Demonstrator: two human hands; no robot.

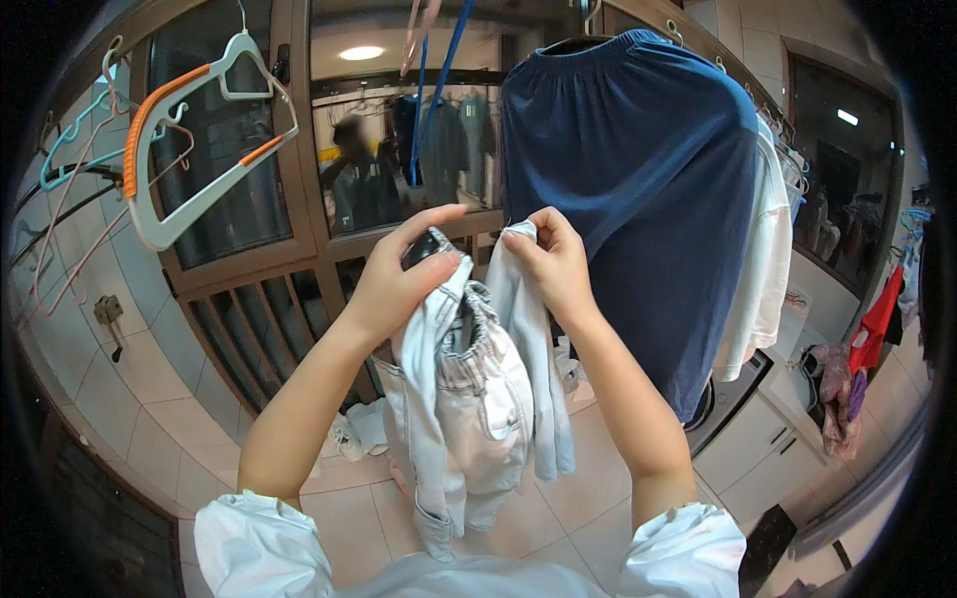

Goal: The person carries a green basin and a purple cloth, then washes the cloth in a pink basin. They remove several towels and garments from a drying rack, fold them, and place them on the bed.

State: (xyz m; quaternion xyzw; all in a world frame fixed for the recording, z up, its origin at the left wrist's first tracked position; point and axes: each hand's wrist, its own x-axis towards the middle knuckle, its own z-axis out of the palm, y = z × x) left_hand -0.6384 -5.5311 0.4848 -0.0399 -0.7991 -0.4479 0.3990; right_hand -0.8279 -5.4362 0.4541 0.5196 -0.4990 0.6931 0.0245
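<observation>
A pale denim garment [486, 396] hangs in front of my chest, with a gathered elastic edge and a flap pocket facing me. My left hand [400, 273] grips its left upper edge between thumb and fingers, the index finger stretched out. A small dark, glossy thing [421, 248] shows inside that grip; what it is I cannot tell. With thumb and forefinger my right hand [549, 254] pinches the top of a pale hanging length of cloth [549, 418], apart from the left hand. Folds hide how the two parts join.
At upper left hangs a grey-and-orange clothes hanger [172, 217], with thinner hangers [75, 164] behind it. Navy trousers [635, 187] hang close on the right, before a white garment [762, 261]. A barred window [262, 336] is ahead; a cabinet [770, 456] stands at right.
</observation>
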